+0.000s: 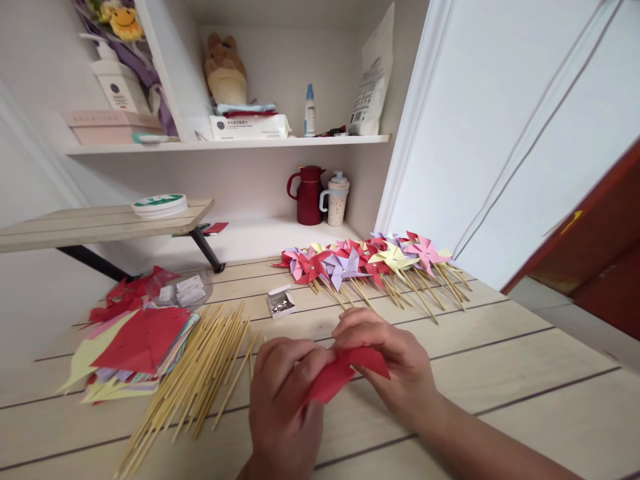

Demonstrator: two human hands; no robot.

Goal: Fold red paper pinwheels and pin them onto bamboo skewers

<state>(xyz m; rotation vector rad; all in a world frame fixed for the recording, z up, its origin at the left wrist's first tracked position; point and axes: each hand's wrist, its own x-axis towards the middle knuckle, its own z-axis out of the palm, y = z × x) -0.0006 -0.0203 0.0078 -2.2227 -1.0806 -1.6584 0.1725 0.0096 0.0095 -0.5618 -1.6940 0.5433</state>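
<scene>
Taking the small white box [278, 291] as reference: open, metal bits [283, 306] inside, on the counter [500, 363]. Your red paper [334, 380] is on its near side, a bit to the right. Left hand [287, 390] pinches one end, right hand [387, 353] the other; both narrow on the paper. Can't tell if anything metal is tucked in the grip.

Risks, my read: paper looks thin, so opposing pulls could tear it; over-pinching likely leaves a stray crease. If one side slips, the bend could spring open.

Box is just past your left hand: a forward knuckle bump could tip it and scatter the bits. Sticks [200, 373] lie left of the box, nearer you, strays close to your left hand; a sideways swing could roll them. Paper stack [145, 340] is farther left, uneven, may slide if shoved. Pinwheels [345, 265] crowd beyond the box, to its right; a careless right-hand reach could bend blades.
</scene>
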